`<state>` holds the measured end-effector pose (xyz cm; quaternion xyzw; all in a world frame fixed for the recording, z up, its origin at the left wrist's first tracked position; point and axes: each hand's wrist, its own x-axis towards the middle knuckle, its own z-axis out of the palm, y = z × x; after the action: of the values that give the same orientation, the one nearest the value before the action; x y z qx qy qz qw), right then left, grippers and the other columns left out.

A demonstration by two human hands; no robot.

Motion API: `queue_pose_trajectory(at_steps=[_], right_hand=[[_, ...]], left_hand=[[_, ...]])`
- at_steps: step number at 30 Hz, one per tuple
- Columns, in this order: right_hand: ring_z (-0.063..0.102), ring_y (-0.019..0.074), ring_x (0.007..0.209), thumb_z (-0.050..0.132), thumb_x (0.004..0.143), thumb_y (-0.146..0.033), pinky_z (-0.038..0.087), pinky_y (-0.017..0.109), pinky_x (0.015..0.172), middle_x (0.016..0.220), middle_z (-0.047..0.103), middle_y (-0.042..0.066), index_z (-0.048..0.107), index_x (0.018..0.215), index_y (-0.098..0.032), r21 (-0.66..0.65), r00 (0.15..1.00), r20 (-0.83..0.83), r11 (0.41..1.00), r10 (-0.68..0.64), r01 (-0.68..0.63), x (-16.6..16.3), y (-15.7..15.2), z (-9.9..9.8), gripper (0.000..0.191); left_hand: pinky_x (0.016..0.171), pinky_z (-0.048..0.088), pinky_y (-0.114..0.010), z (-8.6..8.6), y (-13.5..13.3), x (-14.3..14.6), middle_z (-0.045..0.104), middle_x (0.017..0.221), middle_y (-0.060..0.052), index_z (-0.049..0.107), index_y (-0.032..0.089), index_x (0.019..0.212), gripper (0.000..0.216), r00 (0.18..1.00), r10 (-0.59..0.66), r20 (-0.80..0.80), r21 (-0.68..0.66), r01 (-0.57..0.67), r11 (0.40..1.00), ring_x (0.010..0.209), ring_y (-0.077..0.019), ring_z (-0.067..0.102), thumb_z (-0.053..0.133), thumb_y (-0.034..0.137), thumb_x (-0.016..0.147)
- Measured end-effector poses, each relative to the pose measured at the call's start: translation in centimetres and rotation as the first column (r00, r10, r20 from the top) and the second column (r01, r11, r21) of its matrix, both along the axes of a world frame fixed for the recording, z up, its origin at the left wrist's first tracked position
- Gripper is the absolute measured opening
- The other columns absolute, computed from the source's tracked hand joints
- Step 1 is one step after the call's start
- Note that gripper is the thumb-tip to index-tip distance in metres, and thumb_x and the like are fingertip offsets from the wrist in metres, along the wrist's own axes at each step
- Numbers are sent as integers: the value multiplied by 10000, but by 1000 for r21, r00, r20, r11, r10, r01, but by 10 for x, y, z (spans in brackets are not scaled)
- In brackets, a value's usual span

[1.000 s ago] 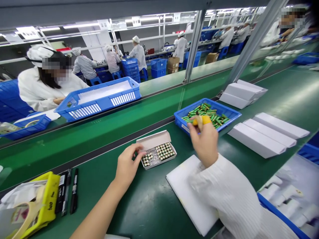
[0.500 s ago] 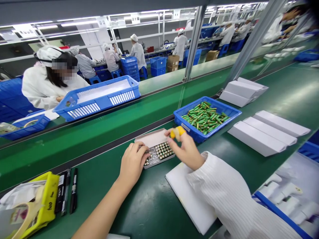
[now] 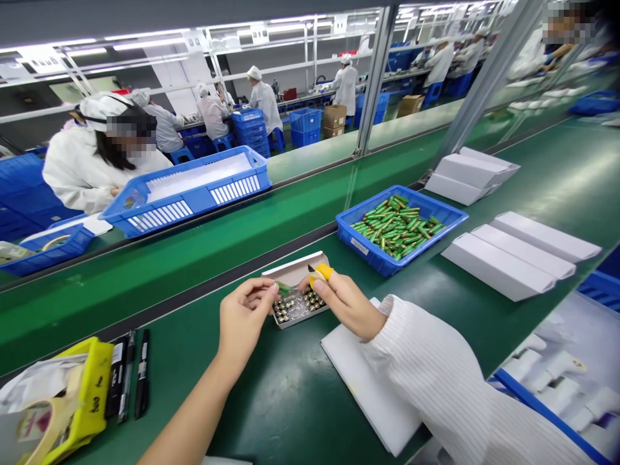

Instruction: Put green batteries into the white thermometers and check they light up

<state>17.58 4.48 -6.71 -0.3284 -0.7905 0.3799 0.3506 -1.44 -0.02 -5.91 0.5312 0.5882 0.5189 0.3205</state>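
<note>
My left hand (image 3: 246,318) pinches a green battery (image 3: 283,288) between thumb and fingers, over the left part of an open white box (image 3: 301,318). Inside the box, batteries (image 3: 281,311) stand on end in a clear plastic insert (image 3: 293,307), grouped at the left and right with a gap between. Over the box's right part is my right hand (image 3: 346,298), its fingers curled together and partly hidden. Yellow covers (image 3: 321,271) wrap its fingertips. A small dark pointed piece shows beside them; what this hand holds, I cannot make out.
A blue tray (image 3: 372,257) of loose green batteries stands behind, to the right. White boxes (image 3: 504,266) lie farther right. Beneath my right sleeve is a white pad (image 3: 368,387). A yellow bin (image 3: 94,397) and black pens (image 3: 142,374) lie left. A co-worker (image 3: 104,155) sits across the belt.
My left hand has lifted out of the box's left end and now shows a green battery. My right hand has moved left and down over the batteries, fingers closer together.
</note>
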Motion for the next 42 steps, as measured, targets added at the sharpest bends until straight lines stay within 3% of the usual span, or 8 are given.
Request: queue_pose_trajectory(at_steps=[5, 14, 22, 27, 31, 35, 37, 42], right_hand=[[363, 103, 539, 356, 953, -434, 290, 242, 529, 599, 378, -37, 379, 651, -198, -58, 991, -36, 990, 126, -128, -3, -4, 0, 383], [319, 88, 506, 408, 928, -366, 233, 229, 476, 549, 335, -51, 408, 660, -185, -121, 975, 49, 971, 215, -207, -10, -9, -1, 323], [327, 83, 533, 478, 871, -513, 284, 224, 486, 587, 372, -40, 482, 685, -170, -322, 958, -250, 922, 138, -217, -17, -12, 3, 390], [242, 61, 443, 565, 805, -569, 217, 219, 417, 507, 299, -73, 434, 628, -186, -473, 897, -429, 872, -104, -125, -11, -1, 1, 442], [229, 60, 403, 573, 793, -590, 278, 209, 407, 478, 246, -98, 380, 637, -209, -493, 671, -583, 856, -458, 156, 0, 14, 0, 455], [495, 95, 516, 667, 715, -573, 434, 242, 497, 668, 540, -11, 503, 760, -184, -525, 854, -483, 844, -193, -106, -11, 5, 0, 424], [525, 99, 527, 706, 704, -516, 456, 249, 523, 691, 575, 0, 533, 797, -170, -553, 889, -454, 804, -68, -221, -19, -2, 0, 398], [526, 93, 548, 743, 697, -427, 452, 234, 525, 692, 577, -3, 559, 799, -156, -585, 881, -469, 766, -51, -267, -17, -4, 0, 343]], left_hand=[[615, 557, -235, 4, 0, 0, 682, 733, -43, 646, 114, 975, 318, 943, -31, 332, -44, 48, 998, 641, -136, 655, 681, 348, 762], [578, 554, -187, 3, -1, -1, 715, 779, -56, 693, 131, 917, 297, 896, -98, 433, -36, 126, 991, 646, -126, 666, 765, 300, 683], [605, 571, -241, 5, -1, 1, 712, 709, -53, 687, 127, 746, 247, 911, -112, 398, -52, 144, 988, 588, -140, 660, 825, 232, 570], [598, 580, -261, 20, -4, -4, 717, 702, -74, 704, 127, 717, 194, 947, -215, 238, -114, 247, 962, 619, -183, 682, 805, 223, 581], [591, 578, -248, 30, -9, -8, 723, 743, -75, 726, 148, 762, 137, 957, -289, 4, -96, 288, 953, 635, -187, 685, 756, 222, 651], [639, 579, -266, 21, -12, 0, 728, 791, -51, 727, 185, 830, 132, 965, -94, -245, 156, 135, 978, 689, -187, 684, 726, 207, 700], [687, 578, -278, 13, -14, 5, 731, 820, -43, 726, 201, 828, 94, 918, -81, -389, 283, 203, 937, 735, -189, 688, 690, 184, 743], [756, 557, -222, 11, -16, 6, 721, 895, -48, 698, 187, 944, 212, 821, -117, -559, 406, 394, 824, 833, -150, 679, 591, 66, 806]])
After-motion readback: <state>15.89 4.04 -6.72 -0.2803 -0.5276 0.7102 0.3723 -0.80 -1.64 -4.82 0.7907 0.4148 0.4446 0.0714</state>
